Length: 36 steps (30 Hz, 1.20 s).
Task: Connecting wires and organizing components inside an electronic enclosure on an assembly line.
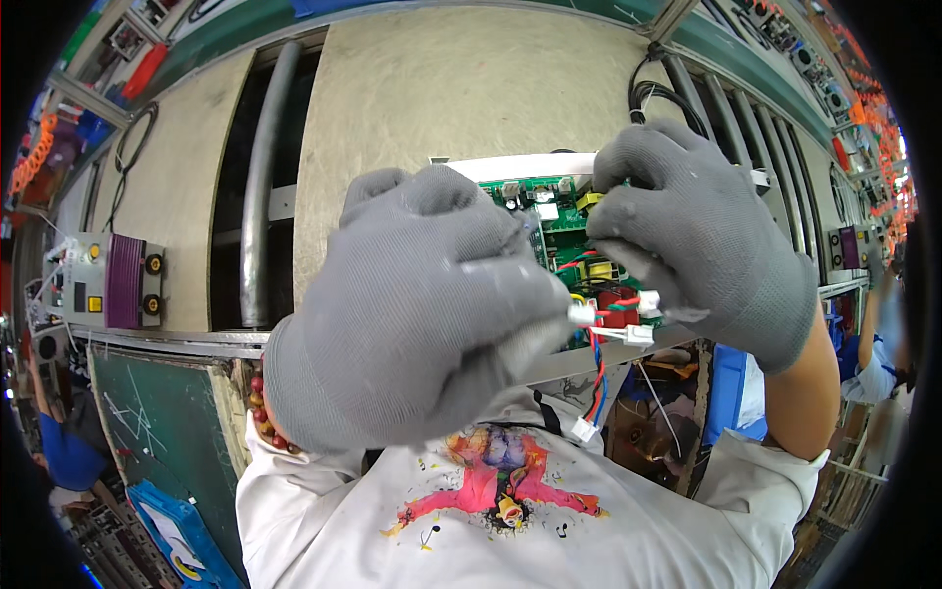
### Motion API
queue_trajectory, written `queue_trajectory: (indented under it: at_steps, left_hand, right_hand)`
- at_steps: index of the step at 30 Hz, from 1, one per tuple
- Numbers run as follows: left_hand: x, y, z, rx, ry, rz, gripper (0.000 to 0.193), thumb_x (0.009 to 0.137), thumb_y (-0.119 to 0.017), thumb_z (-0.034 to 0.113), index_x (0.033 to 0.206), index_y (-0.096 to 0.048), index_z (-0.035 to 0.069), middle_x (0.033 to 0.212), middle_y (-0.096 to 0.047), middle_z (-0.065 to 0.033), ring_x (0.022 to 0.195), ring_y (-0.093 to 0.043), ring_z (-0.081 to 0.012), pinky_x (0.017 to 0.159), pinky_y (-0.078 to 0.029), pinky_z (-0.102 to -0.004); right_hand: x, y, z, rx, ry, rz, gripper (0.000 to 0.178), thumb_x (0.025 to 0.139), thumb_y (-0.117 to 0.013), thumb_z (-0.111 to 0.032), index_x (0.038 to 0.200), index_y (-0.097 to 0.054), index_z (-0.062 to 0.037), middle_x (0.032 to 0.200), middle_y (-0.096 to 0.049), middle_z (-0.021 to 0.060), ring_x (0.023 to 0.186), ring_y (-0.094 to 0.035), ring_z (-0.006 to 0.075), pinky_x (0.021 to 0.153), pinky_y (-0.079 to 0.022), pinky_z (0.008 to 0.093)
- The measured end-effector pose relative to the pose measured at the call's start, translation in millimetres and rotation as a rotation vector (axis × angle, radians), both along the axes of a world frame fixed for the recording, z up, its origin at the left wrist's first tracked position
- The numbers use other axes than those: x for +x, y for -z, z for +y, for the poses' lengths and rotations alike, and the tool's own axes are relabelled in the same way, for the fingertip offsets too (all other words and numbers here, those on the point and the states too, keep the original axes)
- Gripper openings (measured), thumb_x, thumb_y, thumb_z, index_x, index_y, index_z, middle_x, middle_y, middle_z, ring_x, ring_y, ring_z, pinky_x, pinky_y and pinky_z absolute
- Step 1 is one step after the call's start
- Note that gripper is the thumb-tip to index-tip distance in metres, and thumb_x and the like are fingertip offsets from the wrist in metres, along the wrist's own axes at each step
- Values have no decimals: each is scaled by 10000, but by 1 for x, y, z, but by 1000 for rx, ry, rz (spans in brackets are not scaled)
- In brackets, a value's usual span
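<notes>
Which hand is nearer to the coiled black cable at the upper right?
Right. The grey-gloved right hand is just below the cable in the picture; the grey-gloved left hand is farther off, lower left, at the green rectangular circuit board's left end.

Your two gray-gloved hands (422, 304), one left and one right, shared the scene with one green circuit board (564, 236), four visible white wire plugs (585, 429), two yellow components (599, 271), one beaded bracelet (260, 402) and two purple-sided devices (124, 282) around you.

Electronics workshop, metal rollers (261, 196), circuit board (564, 241)
</notes>
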State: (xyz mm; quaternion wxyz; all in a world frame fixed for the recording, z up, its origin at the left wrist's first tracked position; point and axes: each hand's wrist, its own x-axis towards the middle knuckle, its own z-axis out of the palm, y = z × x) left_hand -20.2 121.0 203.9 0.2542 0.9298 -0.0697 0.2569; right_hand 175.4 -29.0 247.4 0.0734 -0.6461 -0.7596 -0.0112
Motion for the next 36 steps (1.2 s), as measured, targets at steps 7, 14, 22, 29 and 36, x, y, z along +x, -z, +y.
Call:
queue_trajectory:
  at_steps: [7, 14, 22, 29, 36]
  left_hand:
    - [-8, 2, 21, -357, -7, -41, 193, 651, -698, 119, 826, -696, 39, 752, -659, -85, 761, -600, -240, 860, -439, -386]
    - [-35, 7, 35, -253, -35, -69, 329, 562, -616, 167, 848, -699, 27, 814, -669, -124, 813, -611, -272, 940, -430, -494]
    - [-51, 4, 0, 73, -287, 77, 422, 719, -654, 452, 936, -721, 96, 1156, -632, -195, 1155, -515, -440, 972, -403, -529]
    - [-42, 7, -17, 75, -324, 173, 575, 706, -727, 456, 1132, -668, 74, 1275, -556, -215, 1179, -515, -461, 985, -406, -545]
    - [-45, 24, -16, -36, -421, -60, 766, 675, -790, 389, 1263, -523, -24, 1212, -541, -263, 1109, -538, -463, 1003, -415, -588]
  right_hand:
    - [1, 11, 10, 14, -2, 56, 216, 712, -746, -97, 901, -642, -75, 953, -611, 78, 876, -566, 295, 759, -463, 407]
    - [-7, 3, 26, 8, -105, 73, 248, 658, -756, -105, 871, -631, -77, 896, -580, 86, 824, -555, 302, 722, -453, 414]
    - [-6, -10, 36, -138, -242, 165, 208, 688, -762, -125, 836, -621, -85, 878, -610, 61, 787, -577, 292, 709, -438, 408]
    - [5, -8, 55, -163, -320, 485, 236, 880, -672, -136, 1103, -655, -61, 822, -647, 95, 746, -662, 276, 701, -529, 371]
    - [-8, 6, 81, -68, -424, 247, 525, 752, -788, -253, 1230, -628, -104, 951, -635, 127, 881, -638, 342, 720, -493, 444]
